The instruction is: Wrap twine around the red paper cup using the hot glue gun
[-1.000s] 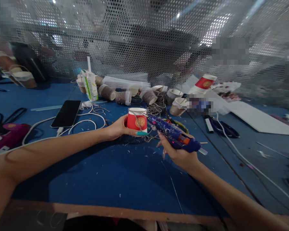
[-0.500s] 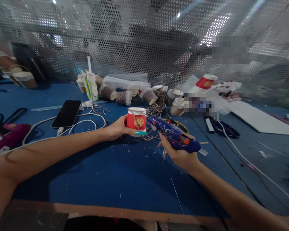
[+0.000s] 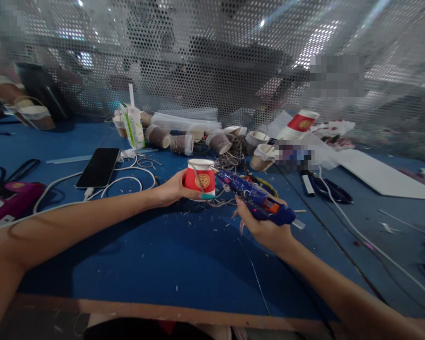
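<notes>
Here's the right hand (image 3: 271,232), wrapped firmly round a blue glue gun (image 3: 251,193), fingers closed under the body, a small red light glowing on its side. And the left hand (image 3: 172,189): clamped on a red paper cup (image 3: 197,178), thumb with its teal nail across the front near the base. The cup sits upright in that grip, gold emblem facing the wearer, a strand of cord (image 3: 193,174) running down its wall. The gun's nozzle points right at the cup's upper right side, just beside it; contact, I can't tell!

Left forearm comes in low from the cup's left, nearly straight; right forearm slants up from its lower right, and all this above a blue tabletop (image 3: 145,264) dotted with scraps.

Out to the cup's left, a smartphone (image 3: 98,167) lies flat, white cable (image 3: 56,183) plugged in. Behind the cup, a tangle of twine (image 3: 236,150) and several twine-wrapped cups (image 3: 157,136), some on their sides; behind and left, a drink carton (image 3: 132,125) with its straw up. Behind and right, another red-and-white cup (image 3: 302,123), tilted. Farthest back, a perforated screen (image 3: 198,61).
</notes>
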### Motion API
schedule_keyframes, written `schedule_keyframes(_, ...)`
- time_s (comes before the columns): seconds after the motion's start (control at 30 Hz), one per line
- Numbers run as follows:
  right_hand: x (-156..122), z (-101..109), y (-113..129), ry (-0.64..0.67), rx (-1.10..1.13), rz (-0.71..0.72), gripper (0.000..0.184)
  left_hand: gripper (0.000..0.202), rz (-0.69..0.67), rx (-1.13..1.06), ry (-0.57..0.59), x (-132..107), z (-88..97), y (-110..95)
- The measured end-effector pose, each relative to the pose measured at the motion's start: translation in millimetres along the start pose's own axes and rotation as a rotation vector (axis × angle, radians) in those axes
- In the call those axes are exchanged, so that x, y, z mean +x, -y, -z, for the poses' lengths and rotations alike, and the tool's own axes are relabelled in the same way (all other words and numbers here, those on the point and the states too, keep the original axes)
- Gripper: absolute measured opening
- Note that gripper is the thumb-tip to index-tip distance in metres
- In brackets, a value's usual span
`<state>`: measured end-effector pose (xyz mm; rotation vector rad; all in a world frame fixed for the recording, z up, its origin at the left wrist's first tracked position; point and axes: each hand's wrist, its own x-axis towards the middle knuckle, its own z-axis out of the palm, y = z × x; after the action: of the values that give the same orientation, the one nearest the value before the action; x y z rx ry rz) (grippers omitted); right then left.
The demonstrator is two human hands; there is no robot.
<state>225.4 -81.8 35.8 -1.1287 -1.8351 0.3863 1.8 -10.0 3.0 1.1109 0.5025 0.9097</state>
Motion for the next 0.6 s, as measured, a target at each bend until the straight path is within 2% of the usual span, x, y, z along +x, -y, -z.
schedule_keyframes(0.27,-1.9,-1.2,-3.1,-0.008,0.017,-0.013,0.027,0.066,-0.002,-0.032,0.013,1.0,3.7,1.9)
schedule_keyframes(0.6,-1.2,-2.3,-0.8,-0.011,0.058,-0.031,0.022,0.065,-0.003,-0.041,0.055,-0.2,0.9,-1.8)
